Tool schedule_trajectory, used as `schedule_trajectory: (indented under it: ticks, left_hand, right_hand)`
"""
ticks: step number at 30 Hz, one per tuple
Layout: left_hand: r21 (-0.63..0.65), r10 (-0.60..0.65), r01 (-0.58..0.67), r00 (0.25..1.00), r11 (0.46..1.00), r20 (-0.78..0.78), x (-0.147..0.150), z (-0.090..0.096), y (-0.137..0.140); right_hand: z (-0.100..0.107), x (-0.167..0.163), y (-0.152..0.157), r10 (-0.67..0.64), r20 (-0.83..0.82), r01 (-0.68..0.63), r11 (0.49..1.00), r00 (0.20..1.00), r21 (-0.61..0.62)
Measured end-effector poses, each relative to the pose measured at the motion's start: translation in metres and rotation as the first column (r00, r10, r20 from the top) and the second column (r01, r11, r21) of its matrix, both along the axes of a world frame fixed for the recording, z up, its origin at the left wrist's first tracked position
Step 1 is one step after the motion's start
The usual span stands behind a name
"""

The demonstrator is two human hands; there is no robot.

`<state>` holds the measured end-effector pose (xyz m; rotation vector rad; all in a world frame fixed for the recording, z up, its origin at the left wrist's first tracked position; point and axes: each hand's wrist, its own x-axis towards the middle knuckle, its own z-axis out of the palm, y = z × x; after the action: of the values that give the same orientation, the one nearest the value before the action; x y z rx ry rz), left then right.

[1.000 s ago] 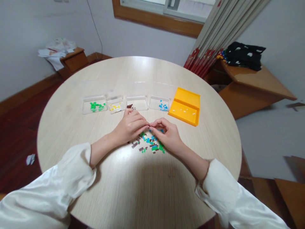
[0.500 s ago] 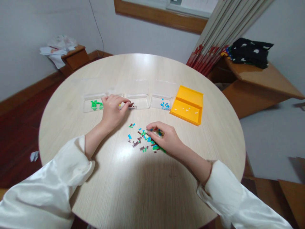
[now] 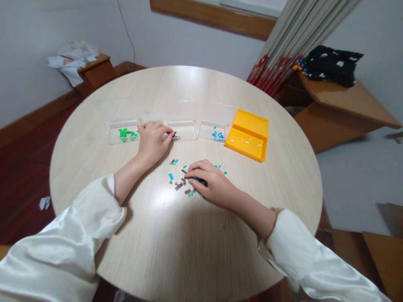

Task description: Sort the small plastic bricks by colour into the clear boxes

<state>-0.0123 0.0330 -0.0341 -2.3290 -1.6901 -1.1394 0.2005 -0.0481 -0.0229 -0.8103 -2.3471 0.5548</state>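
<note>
My left hand hangs over the clear plastic box in the middle, thumb and forefinger bent together beside some small brown building bricks. Whether a brick sits between those fingertips is hidden. Above the loose pile of tiny brown, blue and green bricks is my right hand, covering much of it. Its thumb and forefinger come together at the pile's left part, close to a brown brick; what they pinch is too small to make out. A flat blue brick and a longer brown brick lie left of this hand.
Green bricks are in the left clear box. Blue bricks lie in another clear box on the right. Beside it stands an opened yellow case with several white pieces. All rest on a round wooden table.
My right hand has moved left across the pile, baring blue and green bricks behind it. My left hand stays at the middle box, its fingertips slightly farther right. The view has shifted slightly.
</note>
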Motion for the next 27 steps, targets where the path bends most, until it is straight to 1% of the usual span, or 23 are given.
schedule_trajectory:
  ticks: [3,7,16,23,27]
  left_hand:
    - [-0.032,0.000,0.000,1.000,0.999,0.002,0.0005,0.0000,-0.0003]
    - [-0.061,-0.002,0.003,1.000,0.998,0.015,0.0015,0.0002,-0.0009]
    - [-0.029,-0.014,0.014,1.000,0.999,-0.003,0.0021,-0.0014,-0.0010]
    - [-0.060,0.002,-0.003,1.000,0.998,-0.005,0.0033,0.0010,-0.0029]
    - [-0.024,-0.019,0.018,1.000,1.000,-0.014,0.0044,0.0030,-0.0063]
  right_hand:
    - [-0.0006,-0.0006,-0.0007,0.015,0.034,-0.016,1.000,0.999,0.019]
    - [-0.0020,-0.0009,-0.0008,0.040,0.082,-0.041,0.999,0.996,0.011]
    - [-0.0011,-0.0014,0.0007,0.037,0.108,-0.036,0.999,0.993,-0.014]
    - [0.0016,-0.0014,-0.0001,0.025,0.078,-0.020,0.998,0.997,-0.055]
    - [0.0018,-0.0007,0.0002,0.023,0.075,-0.018,0.997,0.997,-0.069]
